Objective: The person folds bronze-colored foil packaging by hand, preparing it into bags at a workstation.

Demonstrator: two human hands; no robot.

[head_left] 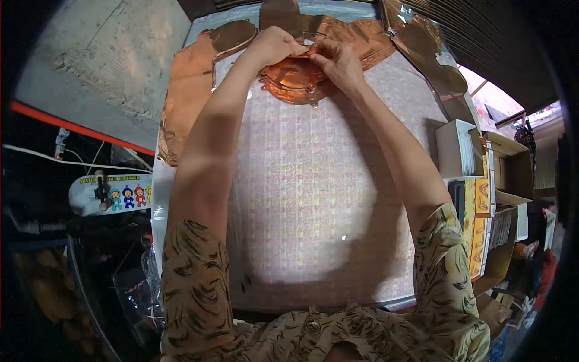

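Copper ornament [294, 81] lies at the far end of the cloth-covered surface [313, 199]. The left hand [274, 45] and right hand [338, 60] meet at its upper edge, fingers pinched together on the rim. Copper sheets [187, 102] lie just beside it, and boxes [458, 148] stand to the right.

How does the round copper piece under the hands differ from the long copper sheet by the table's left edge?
The round copper piece is smaller, with a scalloped rim and a bright orange shine; the long copper sheet is bigger, plain-edged and duller. The left hand and right hand grip the round piece; the sheet lies untouched. Both look like thin foil.
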